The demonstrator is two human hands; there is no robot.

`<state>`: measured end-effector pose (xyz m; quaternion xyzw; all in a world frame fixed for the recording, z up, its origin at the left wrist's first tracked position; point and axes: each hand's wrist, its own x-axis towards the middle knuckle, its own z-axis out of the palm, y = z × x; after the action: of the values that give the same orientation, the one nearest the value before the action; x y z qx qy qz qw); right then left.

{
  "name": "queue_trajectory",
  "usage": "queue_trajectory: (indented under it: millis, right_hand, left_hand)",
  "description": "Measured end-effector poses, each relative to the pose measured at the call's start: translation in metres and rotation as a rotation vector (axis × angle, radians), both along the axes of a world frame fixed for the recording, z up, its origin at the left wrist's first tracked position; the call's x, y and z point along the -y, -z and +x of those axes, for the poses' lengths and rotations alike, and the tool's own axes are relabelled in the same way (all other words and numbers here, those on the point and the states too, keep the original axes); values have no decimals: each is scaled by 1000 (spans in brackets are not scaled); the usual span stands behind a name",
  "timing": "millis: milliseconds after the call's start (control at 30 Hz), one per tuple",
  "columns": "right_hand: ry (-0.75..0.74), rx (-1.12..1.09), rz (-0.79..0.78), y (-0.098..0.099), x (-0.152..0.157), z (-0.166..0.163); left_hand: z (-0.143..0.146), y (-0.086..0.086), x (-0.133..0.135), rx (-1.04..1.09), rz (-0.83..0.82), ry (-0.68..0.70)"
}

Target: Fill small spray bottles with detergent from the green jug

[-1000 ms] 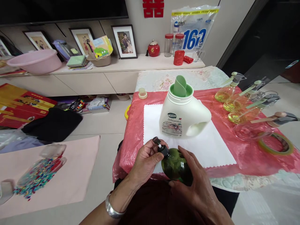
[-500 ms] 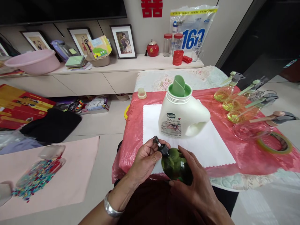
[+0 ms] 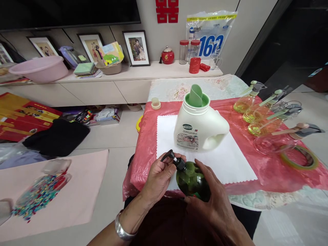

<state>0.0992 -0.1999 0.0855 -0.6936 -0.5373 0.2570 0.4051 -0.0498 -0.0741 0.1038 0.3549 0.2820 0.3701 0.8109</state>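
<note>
My right hand (image 3: 214, 193) is wrapped round a dark green pump bottle (image 3: 191, 179), tilted with its neck toward the left. The fingers of my left hand (image 3: 160, 174) pinch the black pump head (image 3: 180, 164) at the bottle's neck; its spout points up and left. Just beyond my hands a large white detergent jug (image 3: 197, 130) stands upright on a white cloth (image 3: 238, 167). Its mouth is uncapped and shows a green pouring spout (image 3: 196, 96). Part of the bottle's base is hidden by my right hand.
Several clear spray bottles (image 3: 258, 128), some with yellow liquid, stand at the table's right beside a tape roll (image 3: 298, 158). A small translucent cap (image 3: 155, 103) sits at the left edge of the red plastic sheet (image 3: 143, 153). Colourful small pieces (image 3: 38, 198) lie on a pink surface, lower left.
The black pump head has turned, so its spout now points further left. My right hand and the green bottle have stayed nearly in place; the view has tipped slightly upward.
</note>
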Motion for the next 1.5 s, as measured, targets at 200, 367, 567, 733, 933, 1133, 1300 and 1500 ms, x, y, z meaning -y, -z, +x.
queue_trajectory:
  millis: [200, 367, 567, 733, 933, 1133, 1300, 1500]
  right_hand:
    - [5, -16, -5, 3, 0, -3]
    - [5, -36, -17, 6, 3, -2]
    - [24, -65, 13, 5, 0, -2]
    - [-8, -54, 22, 2, -2, -4]
    - [-2, -99, 8, 3, -2, -4]
    - [-9, -86, 36, 5, -3, -4]
    - [-18, -90, 30, 7, -4, -5]
    - [-2, -80, 46, 4, -5, -4]
  left_hand:
    - [3, 7, 5, -34, 4, -57]
    - [3, 7, 0, -48, -42, -43]
    - [1, -1, 2, -2, -8, 37]
    - [2, 7, 3, -21, -58, -16]
    - [-2, 2, -1, 22, -37, 43]
    - [-1, 2, 2, -24, -9, 1]
    - [-3, 5, -2, -80, -35, -26]
    - [-6, -1, -3, -38, 30, 52]
